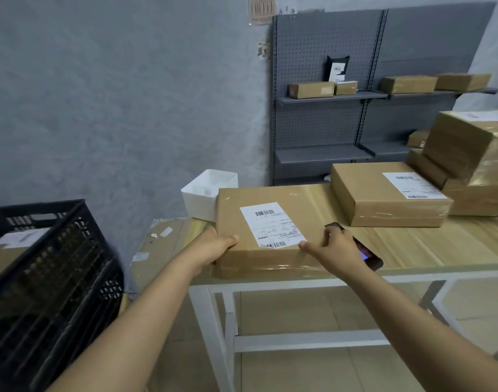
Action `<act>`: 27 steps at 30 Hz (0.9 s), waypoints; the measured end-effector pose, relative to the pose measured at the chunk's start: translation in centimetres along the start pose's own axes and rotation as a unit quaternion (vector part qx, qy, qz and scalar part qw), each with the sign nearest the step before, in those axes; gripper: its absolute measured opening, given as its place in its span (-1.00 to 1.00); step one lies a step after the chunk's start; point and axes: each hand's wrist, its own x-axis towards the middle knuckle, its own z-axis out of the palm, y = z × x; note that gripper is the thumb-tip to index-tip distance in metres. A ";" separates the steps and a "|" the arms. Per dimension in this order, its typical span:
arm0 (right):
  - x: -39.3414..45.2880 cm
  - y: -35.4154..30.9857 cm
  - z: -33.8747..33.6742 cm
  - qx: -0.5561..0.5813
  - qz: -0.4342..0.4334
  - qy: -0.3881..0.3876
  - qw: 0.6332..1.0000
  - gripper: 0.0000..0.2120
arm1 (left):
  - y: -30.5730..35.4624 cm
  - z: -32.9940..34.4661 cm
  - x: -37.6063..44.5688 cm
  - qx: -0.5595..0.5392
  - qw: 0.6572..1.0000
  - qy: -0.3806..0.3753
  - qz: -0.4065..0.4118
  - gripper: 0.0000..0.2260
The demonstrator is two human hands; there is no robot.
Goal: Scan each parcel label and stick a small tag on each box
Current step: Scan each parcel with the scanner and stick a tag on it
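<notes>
Box: big flat box is lying on the table at its left near corner, white label facing up with barcodes at its far and near ends.
Left hand: left hand is gripping the box's left near corner, thumb lying on the top face, fingers wrapping down the left side.
Right hand: right hand is holding a black scanner in curled fingers, its lit screen showing just right of the wrist; the thumb is reaching left and touching the box top at the label's near right corner.
Grip and box: box is sitting between both hands, label between the two thumbs.
Other parcels: second box with its own label is lying right of and beyond the big box, touching it or nearly so; stacked boxes are standing further right, at the table's edge of view.
Bin: white bin is standing just beyond the box's far left corner.
Crate: black crate is standing well left of the box, a labelled parcel lying inside.
Cartons: flat cartons are leaning below the box's left side, between crate and table.
Room: grey shelving is standing beyond the box against a grey wall, small parcels lying on its upper shelf; floor is showing under the table's white frame.
</notes>
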 end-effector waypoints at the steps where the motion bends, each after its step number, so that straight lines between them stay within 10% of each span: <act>1: -0.1 0.1 0.3 -0.002 0.002 -0.004 1.000 -0.38 | -0.3 0.0 0.0 0.002 1.000 0.000 -0.010 -0.60; 11: 2.3 2.7 -0.3 0.012 0.001 0.017 1.000 -0.54 | -1.0 0.2 1.9 0.034 0.997 0.008 -0.070 -0.55; 27: 8.4 8.7 0.0 -0.271 0.043 -0.035 0.961 -0.23 | -0.6 0.2 3.5 0.104 0.984 -0.009 -0.146 -0.59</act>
